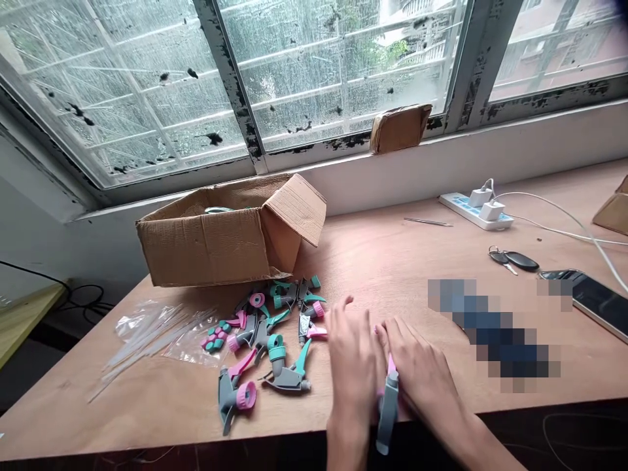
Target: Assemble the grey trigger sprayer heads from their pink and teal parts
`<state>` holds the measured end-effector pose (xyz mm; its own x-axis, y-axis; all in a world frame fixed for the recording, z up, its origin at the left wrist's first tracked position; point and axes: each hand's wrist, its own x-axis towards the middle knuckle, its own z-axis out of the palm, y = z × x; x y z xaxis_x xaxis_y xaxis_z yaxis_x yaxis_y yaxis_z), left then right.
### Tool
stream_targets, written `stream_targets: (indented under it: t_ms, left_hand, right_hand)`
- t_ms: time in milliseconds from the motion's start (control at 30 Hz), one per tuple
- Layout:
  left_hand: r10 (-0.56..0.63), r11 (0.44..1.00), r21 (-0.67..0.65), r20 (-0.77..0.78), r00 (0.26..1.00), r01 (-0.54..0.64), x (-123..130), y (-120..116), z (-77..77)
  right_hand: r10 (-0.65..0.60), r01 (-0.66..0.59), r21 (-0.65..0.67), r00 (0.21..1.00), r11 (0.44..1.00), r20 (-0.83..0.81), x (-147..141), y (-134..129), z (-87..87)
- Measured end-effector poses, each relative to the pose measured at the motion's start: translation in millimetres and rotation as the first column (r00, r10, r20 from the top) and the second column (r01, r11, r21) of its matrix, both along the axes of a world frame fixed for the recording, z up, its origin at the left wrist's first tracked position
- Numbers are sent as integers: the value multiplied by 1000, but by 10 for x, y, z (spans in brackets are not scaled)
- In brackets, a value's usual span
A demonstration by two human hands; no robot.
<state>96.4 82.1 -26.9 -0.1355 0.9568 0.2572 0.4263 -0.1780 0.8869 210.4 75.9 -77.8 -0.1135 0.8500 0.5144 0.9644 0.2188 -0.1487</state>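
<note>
Grey plastic makes up the body of the spray head (387,418) between the two hands, low at the front of the wooden table (161,418), its lower end reaching past the edge. The right hand (419,360) appears to grasp it from above, its thumb side over the upper end of the pink trigger (392,364), though the exact contact is hidden. The left hand (349,347) is just beside it, fingers loosely extended and slightly blurred; I cannot tell whether it touches the spray head or is free of it. The piece should be light enough for a few fingers, with a stiff, smooth shell that could slip in damp fingers. The trigger is likely the part that gives, so the thick grey body looks the surer place to hold, leaving trigger and collar free; the slim trigger seems the easiest part to strain. More spray heads (289,378) in grey, pink and green lie loosely piled left of the hands, collars and triggers pointing various ways, so some may catch on one another. Beyond them are small caps (216,337) and thin pale tubes (135,353), with a cardboard box (210,252) behind.
</note>
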Motion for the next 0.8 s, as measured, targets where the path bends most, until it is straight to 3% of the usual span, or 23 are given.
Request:
stream_targets:
  t_ms: [33, 100, 167, 200, 333, 467, 533, 633, 800]
  left_hand:
    - [4, 1000, -28, 80, 997, -2, -88, -91, 42]
    - [-107, 991, -62, 157, 982, 118, -233, -302, 59]
    - [-303, 951, -17, 154, 940, 309, -299, -502, -27]
    - [-329, 942, -17, 144, 933, 335, -299, -580, -95]
    - [-168, 970, -121, 285, 944, 209, -209, -672, -307]
    - [-20, 972, -192, 509, 860, 136, -234, -512, -177]
    - [11, 972, -204, 539, 842, 117, -309, -427, -65]
    - [56, 969, -229, 567, 822, 92, -428, -358, 17]
    - [85, 945, -298, 626, 775, 136, -503, -353, -10]
  right_hand:
    - [-7, 7, 9, 1000, 1000, 4, 3, 4, 5]
    - [-31, 30, 36, 999, 999, 14, 3, 12, 11]
    - [-59, 58, 57, 998, 997, 20, -4, 19, 11]
    - [-72, 71, 60, 997, 996, 15, -9, 21, 11]
    - [-71, 72, 8, 993, 997, -90, -6, 19, 23]
    - [22, -63, -109, 939, 992, -344, 73, 17, 100]
    - [78, -204, -167, 826, 965, -559, 122, 17, 161]
    - [125, -428, -163, 569, 889, -813, 159, -5, 246]
    - [124, -583, -104, 338, 806, -933, 89, -114, 301]
